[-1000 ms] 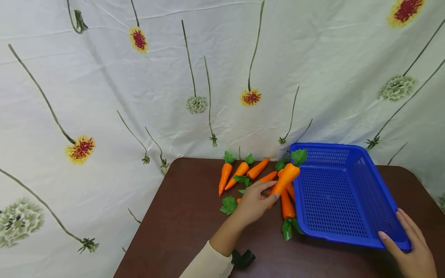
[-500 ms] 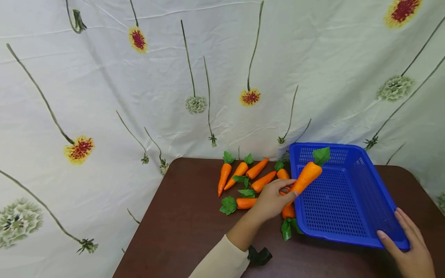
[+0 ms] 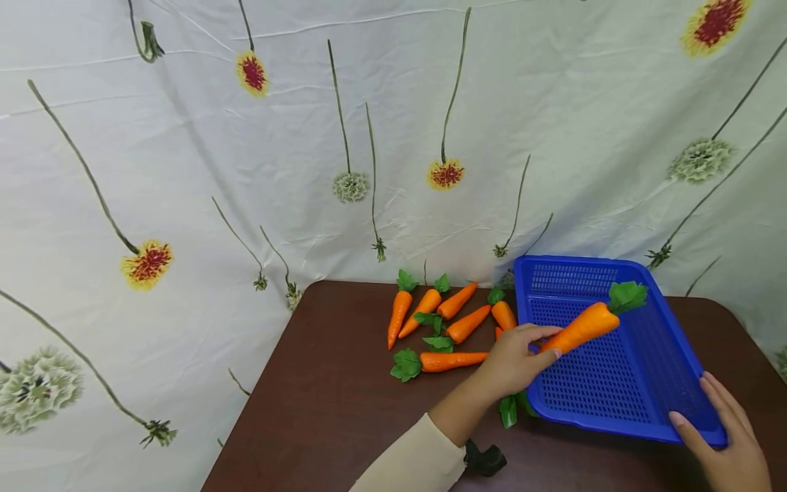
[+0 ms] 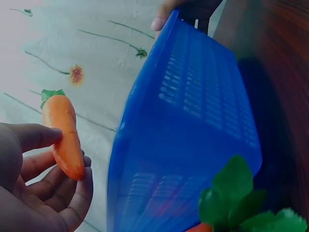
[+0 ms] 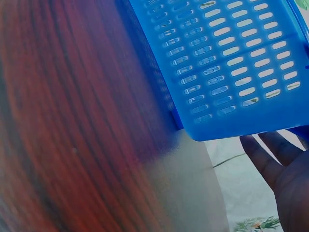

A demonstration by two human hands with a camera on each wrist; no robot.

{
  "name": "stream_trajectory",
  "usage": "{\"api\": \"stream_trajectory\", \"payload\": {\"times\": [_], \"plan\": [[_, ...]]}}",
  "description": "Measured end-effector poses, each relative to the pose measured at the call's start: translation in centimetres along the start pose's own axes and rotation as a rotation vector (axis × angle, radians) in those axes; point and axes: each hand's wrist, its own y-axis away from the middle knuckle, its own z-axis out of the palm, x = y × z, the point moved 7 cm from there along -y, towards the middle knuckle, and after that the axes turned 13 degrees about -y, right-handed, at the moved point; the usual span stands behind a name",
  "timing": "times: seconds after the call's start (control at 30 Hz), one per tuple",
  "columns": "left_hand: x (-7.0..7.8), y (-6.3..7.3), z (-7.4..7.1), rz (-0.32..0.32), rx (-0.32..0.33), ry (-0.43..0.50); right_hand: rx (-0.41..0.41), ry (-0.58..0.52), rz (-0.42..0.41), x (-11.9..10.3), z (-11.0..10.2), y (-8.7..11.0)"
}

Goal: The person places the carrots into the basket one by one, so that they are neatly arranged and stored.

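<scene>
Closest to the viewer, a cream-coloured sleeve (image 3: 412,461) reaches in from the bottom edge, with a small, dark, curved object (image 3: 488,461) beside its cuff. From this sleeve comes the person's left hand (image 3: 513,359), its thumb and fingers pinching a bright orange, tapered carrot with a green leafy top (image 3: 584,328) near the narrow end. The carrot is held above a blue, rectangular plastic basket with slotted walls (image 3: 605,383), leaves pointing up and to the right. At the basket's near right corner, the right hand (image 3: 734,437) has its thumb spread apart from its fingers, thumb at the near rim and fingers against the right side. The basket sits on a dark reddish-brown table with a wood-grain look (image 3: 326,396). Left of it lies a loose group of similar orange carrots with green leaves (image 3: 399,318), at least six, some partly hidden behind the left hand. Behind the table hangs a pale, wrinkled cloth (image 3: 295,137) printed with red-and-yellow flowers, whitish-green round blooms and long thin stems.
</scene>
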Motion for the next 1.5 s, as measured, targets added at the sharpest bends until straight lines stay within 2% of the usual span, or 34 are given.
{"api": "stream_trajectory", "payload": {"times": [0.13,0.37,0.5,0.77,1.13,1.37,1.5], "plan": [[0.5,-0.3,0.9,0.009,0.005,-0.038,-0.008,0.009,0.021,0.0,0.1,-0.1],[1.3,-0.8,2.4,0.122,0.015,-0.184,0.012,0.015,0.015,0.1,0.1,0.2],[1.4,-0.9,2.9,0.143,0.015,-0.210,0.010,0.018,0.026,0.1,0.1,0.2],[1.3,-1.0,2.9,0.139,0.021,-0.190,0.008,0.024,0.054,0.2,0.1,0.1],[1.8,-0.9,2.7,0.133,0.028,-0.160,-0.001,0.022,0.041,0.0,0.1,0.1],[1.2,-0.7,2.2,0.043,0.017,-0.112,-0.012,0.027,0.068,0.1,0.1,0.1],[0.9,-0.7,2.0,0.032,0.016,-0.079,-0.011,0.031,0.082,0.1,0.1,0.0]]}}
